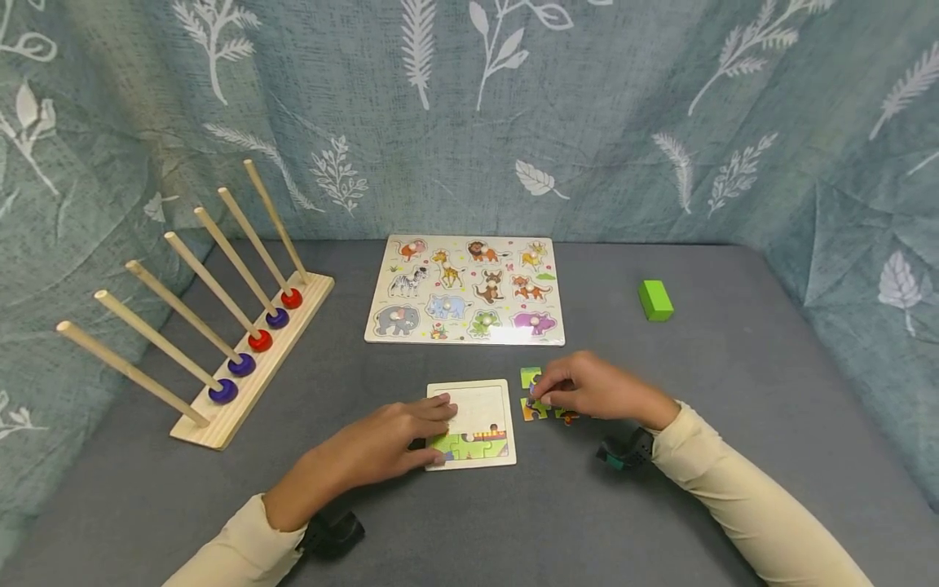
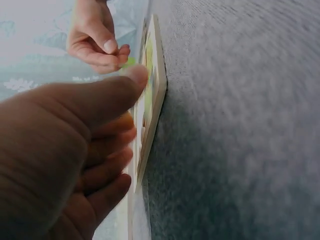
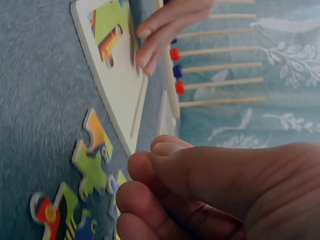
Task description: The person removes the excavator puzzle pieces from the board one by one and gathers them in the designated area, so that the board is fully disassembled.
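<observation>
A small wooden puzzle tray [image 1: 477, 466] lies in the middle, with a row of joined green pieces [image 1: 473, 447] along its near side and one red-striped piece [image 1: 490, 434] above them. My left hand [image 1: 389, 440] rests on the tray's left side, fingers extended over it and thumb at the near left corner. Just right of the tray, my right hand [image 1: 597, 387] hovers over loose puzzle pieces [image 3: 92, 167], thumb and forefinger together. No piece shows between those fingertips in the right wrist view, but their far side is hidden.
Behind the tray lies an animal peg puzzle board [image 1: 465, 334]. A wooden rack of upright pegs [image 1: 293, 342] with red and purple rings stands at the left. A green block [image 1: 656, 300] sits at the back right. A patterned curtain [image 1: 469, 163] hangs behind the table.
</observation>
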A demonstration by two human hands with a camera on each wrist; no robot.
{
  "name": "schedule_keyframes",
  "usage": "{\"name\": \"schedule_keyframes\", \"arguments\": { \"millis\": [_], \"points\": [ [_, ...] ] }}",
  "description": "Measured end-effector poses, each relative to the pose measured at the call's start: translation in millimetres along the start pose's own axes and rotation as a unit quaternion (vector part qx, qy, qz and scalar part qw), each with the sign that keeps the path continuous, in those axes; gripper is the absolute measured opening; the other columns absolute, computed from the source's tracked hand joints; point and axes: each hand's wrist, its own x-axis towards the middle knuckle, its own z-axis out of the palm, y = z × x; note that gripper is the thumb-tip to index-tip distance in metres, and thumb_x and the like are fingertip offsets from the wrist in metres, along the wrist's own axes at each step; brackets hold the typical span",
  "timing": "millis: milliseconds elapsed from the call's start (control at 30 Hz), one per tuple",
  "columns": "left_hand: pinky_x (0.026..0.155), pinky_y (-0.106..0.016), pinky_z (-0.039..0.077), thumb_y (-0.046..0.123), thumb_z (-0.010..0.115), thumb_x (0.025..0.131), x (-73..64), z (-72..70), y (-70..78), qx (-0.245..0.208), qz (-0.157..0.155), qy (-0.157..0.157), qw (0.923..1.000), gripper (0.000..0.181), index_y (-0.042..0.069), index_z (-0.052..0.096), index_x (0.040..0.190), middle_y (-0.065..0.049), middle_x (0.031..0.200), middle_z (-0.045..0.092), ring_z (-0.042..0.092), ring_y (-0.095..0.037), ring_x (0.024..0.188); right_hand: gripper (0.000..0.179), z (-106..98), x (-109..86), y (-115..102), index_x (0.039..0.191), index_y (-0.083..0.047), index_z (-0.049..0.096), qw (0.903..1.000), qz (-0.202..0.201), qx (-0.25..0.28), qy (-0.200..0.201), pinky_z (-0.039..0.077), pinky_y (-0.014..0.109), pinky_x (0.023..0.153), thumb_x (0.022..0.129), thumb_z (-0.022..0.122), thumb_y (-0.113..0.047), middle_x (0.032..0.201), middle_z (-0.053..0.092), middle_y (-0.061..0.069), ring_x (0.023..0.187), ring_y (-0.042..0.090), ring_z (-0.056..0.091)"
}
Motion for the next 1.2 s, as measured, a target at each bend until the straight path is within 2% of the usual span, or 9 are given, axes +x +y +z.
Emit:
{"name": "schedule_keyframes", "arguments": {
  "millis": [67,200,300,533,767,967,1200],
  "points": [
    [0.102,-0.046,0.041,0.024,0.071,0.091,-1.3,-1.9,0.1,0.003,-0.013,-0.004,0.9999,0.046,-0.001,0.063,0.128,-0.015,0.141,0.051,0.040,-0.030,0.135,0.015,2.2,2.6,-0.6,0.100,-0.001,0.075,0.9999,-0.003,0.013,-0.006,0.052,0.027,0.063,0.091,0.064,0.003,0.097,0.070,0.003,0.072,0.006,0.059],
    [0.103,-0.047,0.039,0.031,0.071,0.090,-3.0,-2.8,1.3,-0.001,-0.033,-0.009,0.9994,0.052,-0.001,0.061,0.130,-0.014,0.144,0.048,0.037,-0.031,0.137,0.014,7.8,5.9,0.9,0.097,0.000,0.075,0.9991,-0.038,0.012,-0.016,0.052,0.024,0.062,0.088,0.066,0.005,0.092,0.069,0.001,0.070,0.003,0.058],
    [0.102,-0.047,0.040,0.033,0.071,0.089,-3.9,-1.7,2.1,0.001,-0.037,-0.009,0.9993,0.054,0.000,0.061,0.130,-0.014,0.143,0.049,0.039,-0.032,0.136,0.013,12.8,7.9,0.7,0.097,0.000,0.075,0.9981,-0.058,0.003,-0.021,0.052,0.023,0.071,0.088,0.067,0.004,0.092,0.070,-0.002,0.081,0.001,0.059],
    [0.101,-0.048,0.041,0.030,0.074,0.088,-3.9,0.2,2.7,0.003,-0.035,-0.002,0.9994,0.050,-0.002,0.064,0.125,-0.018,0.138,0.053,0.042,-0.035,0.134,0.015,20.5,17.9,-11.3,0.100,-0.003,0.075,0.9985,-0.007,0.034,-0.042,0.052,0.025,0.077,0.091,0.065,0.001,0.096,0.070,-0.002,0.084,0.004,0.060],
    [0.100,-0.047,0.043,0.033,0.073,0.088,-8.6,0.9,3.1,0.002,-0.052,-0.009,0.9986,0.051,0.000,0.065,0.125,-0.016,0.140,0.051,0.040,-0.033,0.135,0.018,32.3,27.6,-23.4,0.109,-0.001,0.072,0.9975,-0.006,0.058,-0.039,0.052,0.025,0.081,0.093,0.064,-0.001,0.106,0.069,0.004,0.093,0.008,0.062],
    [0.097,-0.047,0.045,0.034,0.072,0.088,-8.5,-0.7,2.3,0.015,-0.025,-0.002,0.9996,0.048,0.000,0.067,0.122,-0.017,0.136,0.055,0.044,-0.034,0.132,0.021,41.2,32.7,-27.9,0.113,-0.001,0.071,0.9961,-0.011,0.080,-0.037,0.052,0.026,0.082,0.093,0.063,-0.001,0.111,0.068,0.005,0.094,0.008,0.063],
    [0.096,-0.045,0.046,0.037,0.072,0.088,-7.6,-1.1,-0.8,0.037,-0.004,0.011,0.9993,0.047,0.002,0.068,0.119,-0.017,0.138,0.053,0.045,-0.034,0.132,0.022,49.8,42.6,-33.4,0.115,0.000,0.070,0.9936,-0.037,0.090,-0.057,0.052,0.024,0.080,0.095,0.062,-0.003,0.111,0.069,0.006,0.092,0.005,0.062]
  ]
}}
